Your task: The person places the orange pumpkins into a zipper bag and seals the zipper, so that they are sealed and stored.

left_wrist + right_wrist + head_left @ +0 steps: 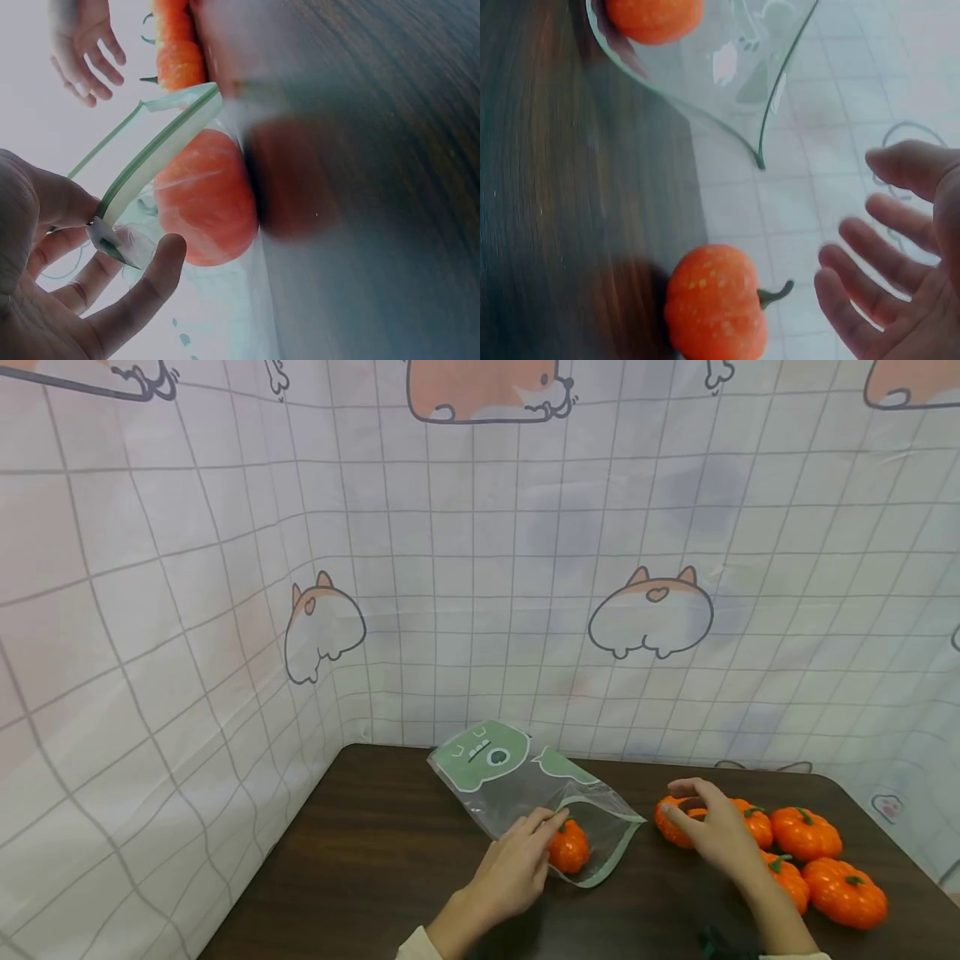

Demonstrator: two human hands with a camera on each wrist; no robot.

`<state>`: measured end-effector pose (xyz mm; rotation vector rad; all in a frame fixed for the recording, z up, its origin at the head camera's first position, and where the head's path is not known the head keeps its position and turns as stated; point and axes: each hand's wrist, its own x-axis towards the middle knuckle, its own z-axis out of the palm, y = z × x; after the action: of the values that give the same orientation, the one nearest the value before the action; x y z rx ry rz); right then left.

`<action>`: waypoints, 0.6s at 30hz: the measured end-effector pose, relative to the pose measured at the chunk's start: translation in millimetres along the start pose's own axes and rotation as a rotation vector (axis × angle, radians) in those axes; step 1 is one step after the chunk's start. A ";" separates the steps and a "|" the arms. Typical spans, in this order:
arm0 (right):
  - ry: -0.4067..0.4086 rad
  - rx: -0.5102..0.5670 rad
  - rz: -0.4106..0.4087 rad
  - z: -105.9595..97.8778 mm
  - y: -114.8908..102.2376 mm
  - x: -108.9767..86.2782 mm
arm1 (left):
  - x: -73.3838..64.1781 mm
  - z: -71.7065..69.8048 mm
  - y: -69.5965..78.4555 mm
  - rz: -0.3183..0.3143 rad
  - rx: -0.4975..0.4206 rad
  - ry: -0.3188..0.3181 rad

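Observation:
A clear zip bag [517, 797] with a green cartoon print lies on the dark table, its mouth spread apart toward the right. Inside it, close to the mouth, sits one small orange toy pumpkin [572, 852]. My left hand [513, 864] pinches the bag's green zip edge [154, 154] between thumb and fingers, as the left wrist view shows. Over a speckled orange pumpkin [716, 304] my right hand [712, 831] hovers with fingers spread, holding nothing. That pumpkin stands upright on the table, its green stem pointing up, apart from the fingers.
More orange pumpkins cluster at the right of the table, among them a back one [806, 835] and a front one [849, 895]. A white grid-patterned cloth [480, 560] with cartoon dogs hangs behind and left of the dark table [360, 860].

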<state>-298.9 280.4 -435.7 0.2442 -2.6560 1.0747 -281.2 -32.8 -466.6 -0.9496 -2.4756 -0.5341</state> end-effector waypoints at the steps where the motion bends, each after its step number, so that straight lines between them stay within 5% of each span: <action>1: -0.001 -0.001 0.009 -1.3 2.4 0.1 | 0.1 -0.3 0.0 0.000 -0.002 0.000; 18: -0.053 -0.049 0.072 2.4 32.2 2.1 | -0.1 -0.6 1.2 0.000 -0.011 0.014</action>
<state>-309.5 301.5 -457.9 0.1710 -2.7540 1.0362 -280.1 -32.3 -465.9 -0.9473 -2.4626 -0.5532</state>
